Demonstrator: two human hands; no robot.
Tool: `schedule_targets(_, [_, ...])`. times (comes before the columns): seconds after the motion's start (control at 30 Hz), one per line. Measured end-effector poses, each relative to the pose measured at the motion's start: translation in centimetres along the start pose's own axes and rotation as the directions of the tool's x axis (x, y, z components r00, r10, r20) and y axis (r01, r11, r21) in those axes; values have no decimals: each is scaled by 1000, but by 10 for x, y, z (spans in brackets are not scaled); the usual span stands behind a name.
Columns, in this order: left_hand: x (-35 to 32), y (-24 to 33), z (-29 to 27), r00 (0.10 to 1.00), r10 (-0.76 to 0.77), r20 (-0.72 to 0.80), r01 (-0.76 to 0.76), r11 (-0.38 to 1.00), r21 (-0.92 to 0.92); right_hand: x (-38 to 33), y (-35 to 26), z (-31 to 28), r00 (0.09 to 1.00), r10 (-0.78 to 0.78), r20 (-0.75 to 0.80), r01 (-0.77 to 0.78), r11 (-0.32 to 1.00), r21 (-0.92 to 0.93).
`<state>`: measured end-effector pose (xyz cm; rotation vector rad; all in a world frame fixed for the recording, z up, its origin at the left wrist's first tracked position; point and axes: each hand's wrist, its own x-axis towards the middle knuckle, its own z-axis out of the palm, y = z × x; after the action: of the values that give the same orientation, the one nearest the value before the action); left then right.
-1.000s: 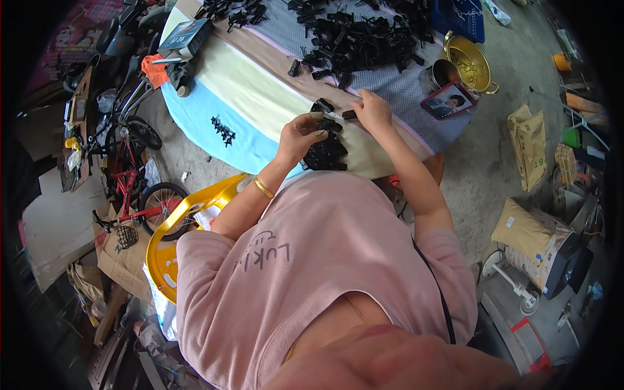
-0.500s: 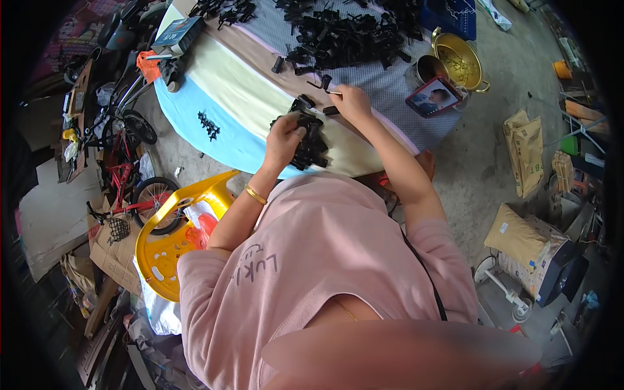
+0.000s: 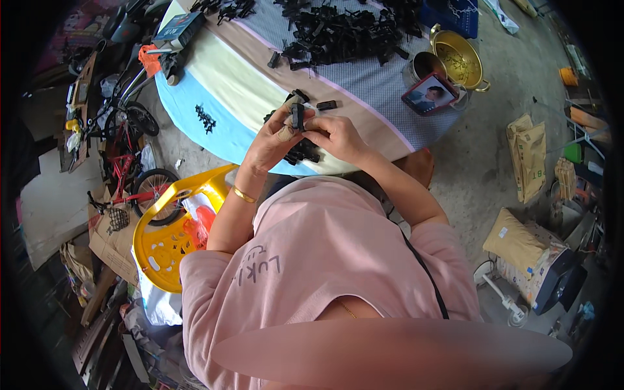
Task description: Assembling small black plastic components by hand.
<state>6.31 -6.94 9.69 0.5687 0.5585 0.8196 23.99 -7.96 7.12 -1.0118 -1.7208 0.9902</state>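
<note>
We note the left hand (image 3: 268, 142) pinching a black piece (image 3: 298, 117) above the near heap (image 3: 303, 153) on the striped cloth (image 3: 240, 81). Right hand (image 3: 341, 138): fingers bent at its lower end (pinching or merely touching, we cannot tell).

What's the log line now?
left hand: holds black piece | right hand: at its right side | black pile: on striped tablecloth

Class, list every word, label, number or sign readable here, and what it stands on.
Pink shirt: dark lettering on the front, clear, but not copied out here.
Brown paper sack: large letters, likewise not copied.
Blue box: print too small to read.
Tan bag: white label, too small to read.
</note>
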Motion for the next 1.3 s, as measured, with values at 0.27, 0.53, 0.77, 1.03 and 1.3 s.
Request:
schedule_targets(0.27, [12, 9, -9, 991, 96, -88, -76, 974, 214, -3, -13, 17, 943, 302, -141, -305, 952, -1])
schedule_targets(0.53, [12, 23, -6, 991, 135, -24, -111, 891, 441, 23, -42, 6, 884, 440, -159, -389, 880, 274])
schedule_targets(0.77, [11, 33, -2, 982, 182, -43, -131, 831, 541, 32, -39, 19, 901, 411, -135, -364, 889, 280])
schedule_targets(1.03, [9, 39, 5, 938, 346, 1, -222, 598, 770, 35, -50, 17, 909, 389, -147, -363, 915, 177])
schedule_targets(1.3, [3, 33, 14, 921, 365, 136, -246, 273, 930, 23, -39, 9, 783, 599, 170, -598, 648, 472])
